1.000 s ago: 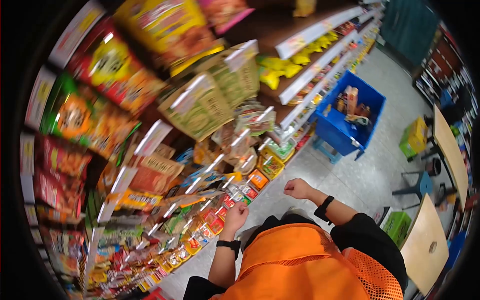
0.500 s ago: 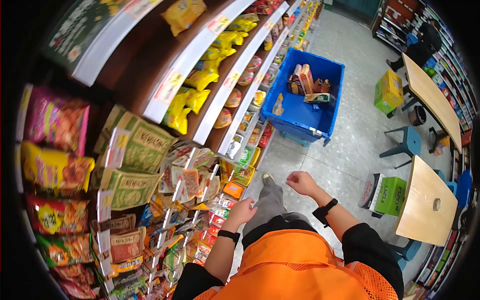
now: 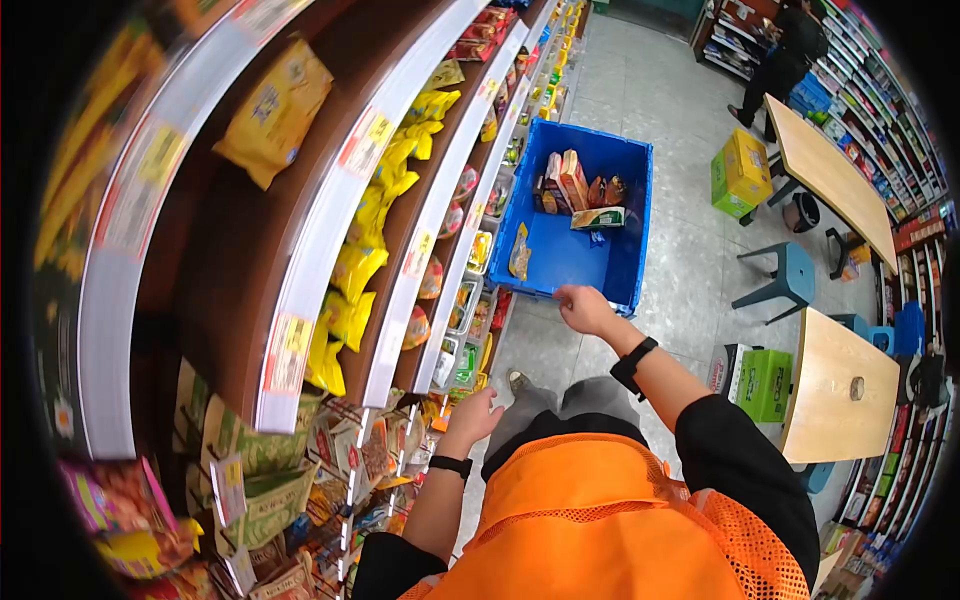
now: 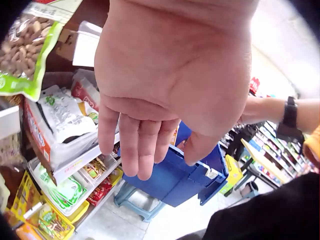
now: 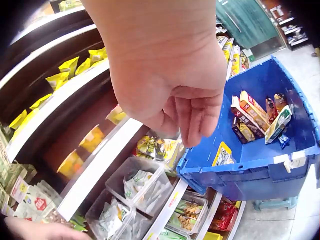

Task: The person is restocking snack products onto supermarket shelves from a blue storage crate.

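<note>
Both hands hold nothing. My left hand (image 3: pixel 473 420), palm showing in the left wrist view, has its fingers (image 4: pixel 145 145) extended and slightly bent. It hovers over the aisle, beside the lower shelves. My right hand (image 3: pixel 588 309) hangs with loosely curled fingers (image 5: pixel 192 125) and overlaps the near rim of a blue crate (image 3: pixel 570 265) in the head view. Inside that crate lie several packages: upright boxes (image 5: pixel 253 108), a green-and-white pack (image 3: pixel 598 218) and a small yellow-and-white packet (image 3: pixel 520 252).
On the left, shelves carry yellow snack bags (image 3: pixel 352 270) and a single yellow pack (image 3: pixel 280 112). A blue stool (image 4: pixel 142 202) supports the crate. To the right are wooden tables (image 3: pixel 840 390), a stool (image 3: pixel 790 280) and cartons (image 3: pixel 740 172). A person (image 3: pixel 790 55) stands far back.
The head view has swung from the snack racks toward the aisle, and the crate is now nearer. My right hand has come up against the crate's near rim in view. Both hands stay without anything.
</note>
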